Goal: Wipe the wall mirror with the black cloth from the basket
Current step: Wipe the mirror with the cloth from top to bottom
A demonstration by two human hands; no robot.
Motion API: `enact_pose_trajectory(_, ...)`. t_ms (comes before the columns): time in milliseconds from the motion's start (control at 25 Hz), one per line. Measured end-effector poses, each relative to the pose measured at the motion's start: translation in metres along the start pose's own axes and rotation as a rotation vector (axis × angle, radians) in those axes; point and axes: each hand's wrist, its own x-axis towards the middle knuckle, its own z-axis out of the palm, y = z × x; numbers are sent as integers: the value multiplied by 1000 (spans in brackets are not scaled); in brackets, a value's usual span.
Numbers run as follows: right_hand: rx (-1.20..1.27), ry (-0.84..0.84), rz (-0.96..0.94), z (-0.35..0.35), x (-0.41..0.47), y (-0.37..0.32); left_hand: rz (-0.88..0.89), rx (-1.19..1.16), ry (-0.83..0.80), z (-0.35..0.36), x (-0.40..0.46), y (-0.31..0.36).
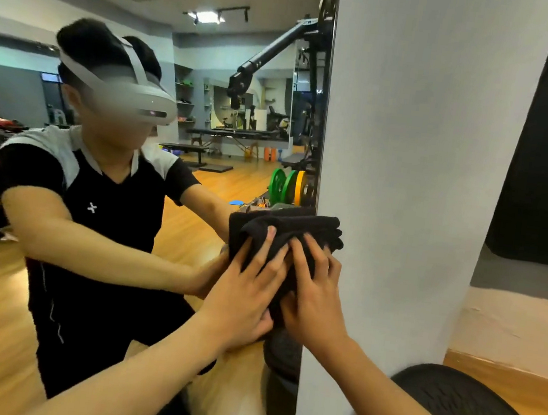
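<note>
Here, both hands press a bunched black cloth [285,233] against the wall mirror [210,96], at its right edge beside a white wall [420,156]. The left hand [248,290] and the right hand [313,298] lie flat, fingers spread wide over the cloth.

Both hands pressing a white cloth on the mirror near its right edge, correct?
Not quite. The head view shows the cloth is black, not white. The rest holds: left hand and right hand both press it on the mirror near its right edge.
</note>
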Motion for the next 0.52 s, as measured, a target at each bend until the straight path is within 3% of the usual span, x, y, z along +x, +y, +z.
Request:
enact_pose_trajectory(240, -40, -81, 81, 3, -16, -32, -17, 55, -25, -4, -26, -13)
enact_pose_trajectory(520, -114, -202, 80, 7, -36, -85, 17, 90, -180, -14, -82, -46)
